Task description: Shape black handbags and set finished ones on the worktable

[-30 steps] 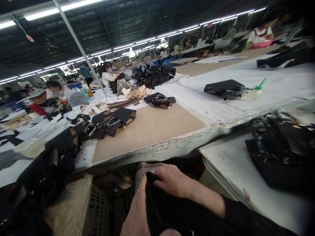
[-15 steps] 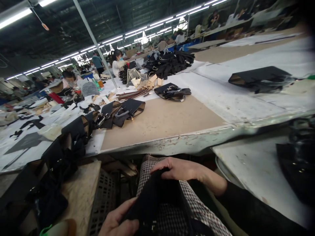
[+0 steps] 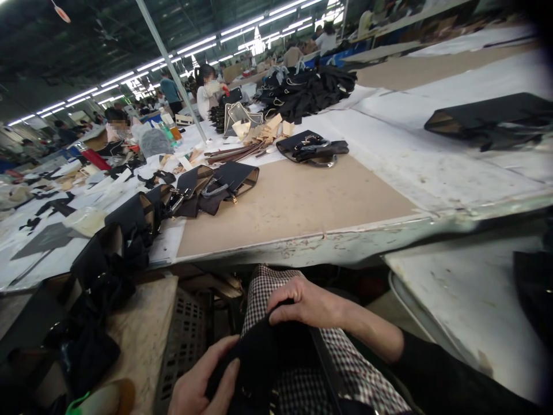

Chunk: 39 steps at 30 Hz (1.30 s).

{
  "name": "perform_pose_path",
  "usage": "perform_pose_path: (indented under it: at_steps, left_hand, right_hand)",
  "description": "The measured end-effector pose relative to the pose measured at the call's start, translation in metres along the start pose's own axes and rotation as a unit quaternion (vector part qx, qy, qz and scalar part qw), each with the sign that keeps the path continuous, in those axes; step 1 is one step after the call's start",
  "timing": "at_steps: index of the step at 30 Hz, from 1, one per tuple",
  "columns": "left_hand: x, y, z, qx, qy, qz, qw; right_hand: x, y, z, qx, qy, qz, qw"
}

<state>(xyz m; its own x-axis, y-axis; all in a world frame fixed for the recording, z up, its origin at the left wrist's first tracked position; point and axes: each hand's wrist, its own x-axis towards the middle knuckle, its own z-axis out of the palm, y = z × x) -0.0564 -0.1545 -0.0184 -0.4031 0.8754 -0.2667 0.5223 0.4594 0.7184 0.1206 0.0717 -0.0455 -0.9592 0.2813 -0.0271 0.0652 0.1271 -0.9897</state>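
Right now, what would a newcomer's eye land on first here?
Both hands on the lap: the right hand and left hand grip a black bag piece over checked fabric. Beyond lies the brown worktable, with finished black bags at its left and a heap of black pieces far back.

Matt black cloth piece [image 3: 263, 357], checked woven fabric [image 3: 268, 288], scuffed painted table edge [image 3: 345, 245]
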Motion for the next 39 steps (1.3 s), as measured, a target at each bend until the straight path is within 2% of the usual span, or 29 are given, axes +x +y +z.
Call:
perform_pose_path:
  at_steps: [6,10,12,15,19,22,24,25,28,31,35,39]
  left_hand:
    - [0.012,0.006,0.012,0.012,0.053,0.151,0.987]
    - [0.023,0.013,0.009,0.039,0.024,0.234,0.971]
    - [0.027,0.018,0.009,0.028,0.011,0.234,0.972]
    - [0.029,0.025,0.016,-0.022,0.01,0.195,0.981]
    - [0.028,0.033,0.031,-0.035,0.035,0.188,0.981]
    - [0.028,0.035,0.04,-0.006,0.069,0.219,0.973]
    - [0.028,0.037,0.043,0.011,0.076,0.242,0.967]
    - [0.027,0.037,0.044,0.017,0.076,0.252,0.965]
    - [0.025,0.039,0.044,0.038,0.06,0.28,0.957]
    - [0.02,0.038,0.044,0.046,0.052,0.286,0.956]
    - [0.014,0.035,0.048,0.026,0.058,0.271,0.961]
    - [0.011,0.033,0.05,0.022,0.055,0.274,0.96]
  right_hand:
    - [-0.005,0.004,0.001,-0.04,0.012,0.002,0.999]
    - [-0.011,0.004,-0.001,-0.017,0.017,0.017,1.0]
    - [-0.017,0.002,-0.004,0.004,0.021,0.027,0.999]
    - [-0.028,0.002,-0.009,0.041,0.015,0.05,0.998]
    - [-0.046,0.004,-0.021,0.06,0.011,0.055,0.997]
    - [-0.053,-0.001,-0.032,-0.047,0.012,-0.014,0.999]
    - [-0.055,-0.007,-0.038,-0.134,0.011,-0.056,0.989]
    - [-0.054,-0.011,-0.039,-0.141,-0.001,-0.065,0.988]
    - [-0.049,-0.018,-0.033,-0.033,-0.059,-0.042,0.997]
    - [-0.042,-0.019,-0.019,0.044,-0.057,-0.008,0.997]
    - [-0.035,-0.021,-0.001,0.027,-0.021,0.02,0.999]
    - [-0.029,-0.031,0.015,-0.061,0.02,0.048,0.997]
